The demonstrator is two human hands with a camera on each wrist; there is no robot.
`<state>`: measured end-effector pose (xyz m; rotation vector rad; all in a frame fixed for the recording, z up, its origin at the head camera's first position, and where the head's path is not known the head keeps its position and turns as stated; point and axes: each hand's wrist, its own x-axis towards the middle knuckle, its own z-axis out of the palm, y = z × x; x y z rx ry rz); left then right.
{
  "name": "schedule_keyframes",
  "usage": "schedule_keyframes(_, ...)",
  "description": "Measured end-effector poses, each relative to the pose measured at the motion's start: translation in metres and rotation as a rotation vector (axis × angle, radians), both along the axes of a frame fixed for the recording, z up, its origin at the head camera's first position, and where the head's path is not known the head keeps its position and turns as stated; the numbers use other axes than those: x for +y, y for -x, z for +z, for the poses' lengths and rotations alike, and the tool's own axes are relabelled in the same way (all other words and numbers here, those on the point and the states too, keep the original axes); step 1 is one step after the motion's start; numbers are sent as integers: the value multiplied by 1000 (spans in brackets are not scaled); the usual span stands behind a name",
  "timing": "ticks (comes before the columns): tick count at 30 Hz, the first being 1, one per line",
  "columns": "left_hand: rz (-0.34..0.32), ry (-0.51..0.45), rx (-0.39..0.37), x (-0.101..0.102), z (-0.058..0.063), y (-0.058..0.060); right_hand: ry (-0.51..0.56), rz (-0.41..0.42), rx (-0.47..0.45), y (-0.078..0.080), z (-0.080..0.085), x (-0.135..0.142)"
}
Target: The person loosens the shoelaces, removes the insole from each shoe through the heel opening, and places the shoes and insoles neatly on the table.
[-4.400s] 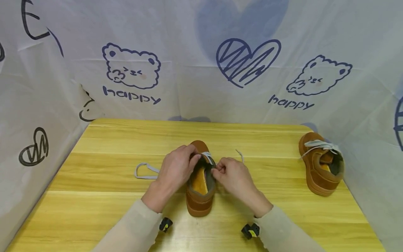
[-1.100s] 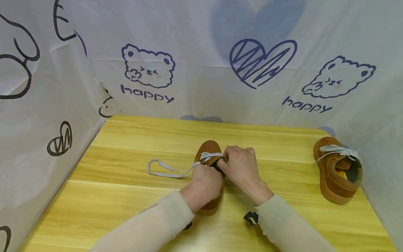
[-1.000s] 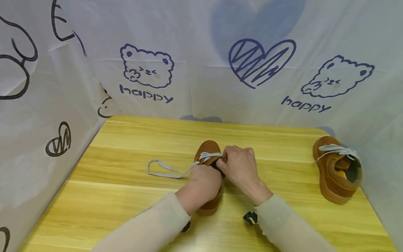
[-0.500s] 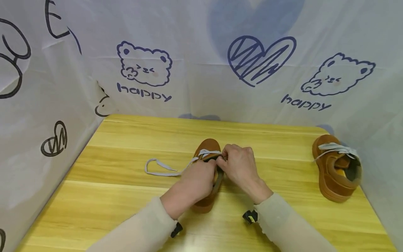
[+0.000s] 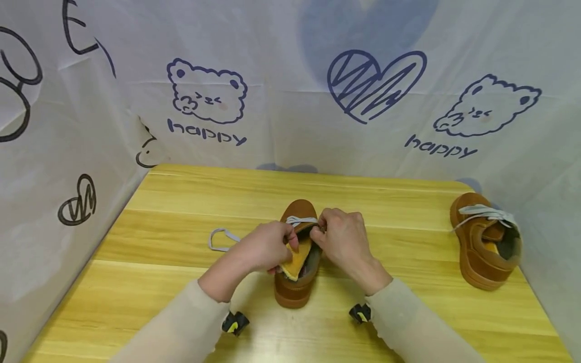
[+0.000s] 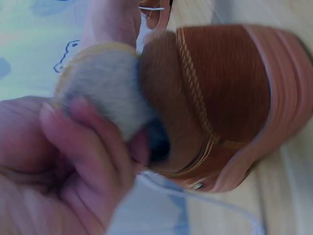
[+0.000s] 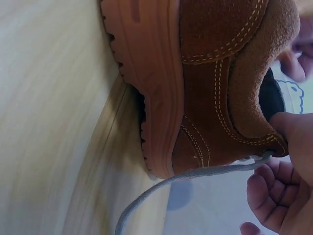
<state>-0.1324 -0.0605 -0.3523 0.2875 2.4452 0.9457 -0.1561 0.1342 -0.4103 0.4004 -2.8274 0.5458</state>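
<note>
A brown lace-up shoe [image 5: 292, 295] stands mid-table, toe pointing away. My left hand [image 5: 268, 247] pinches a yellow insole [image 5: 298, 259], whose heel end is raised out of the shoe's opening while its front part stays inside. In the left wrist view, the insole's grey underside [image 6: 105, 81] faces the camera between thumb and fingers. With thumb and curled fingers, my right hand [image 5: 343, 236] grips the right edge of the shoe's opening, close to the top eyelet, as the right wrist view shows. A grey lace [image 7: 195, 174] hangs from that corner.
Another brown shoe [image 5: 483, 262] with tied pale laces stands at the table's right side, with a yellow insole inside. A loose lace loop [image 5: 218, 247] lies left of the middle shoe. Printed white cloth [image 5: 290, 126] walls the wooden table [image 5: 159, 312] behind and at both sides.
My left hand went from the toe side into the shoe, then drew back left, lifting the insole's heel end out. My right hand has kept its grip on the opening's edge during the last second.
</note>
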Motion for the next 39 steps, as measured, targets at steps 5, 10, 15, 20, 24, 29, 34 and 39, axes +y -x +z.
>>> schedule_keyframes(5, -182, 496, 362, 12, 7, -23, 3, -2, 19, 0, 0, 0)
schedule_keyframes(10, -258, 736, 595, 27, 6, -39, 0, 17, 31, 0, 0, 0)
schedule_keyframes(15, -268, 751, 608, 29, 5, -33, 0, 20, 45, -1, -1, 2)
schedule_keyframes(20, -287, 726, 547, 26, 8, -28, 7, 19, 54, -1, -2, 2)
schedule_keyframes(24, -298, 704, 583, 23, 13, -33, 13, 15, 53, -1, -2, 2)
schedule_keyframes(29, -291, 676, 608, 15, 22, -47, 9, 15, 64, -2, -2, 1)
schedule_keyframes(34, -256, 651, 612, 8, 22, -51, -1, 9, 60, -1, -1, 1)
schedule_keyframes(39, -283, 630, 615, 6, 16, -45, -4, 2, 38, -1, -1, 0)
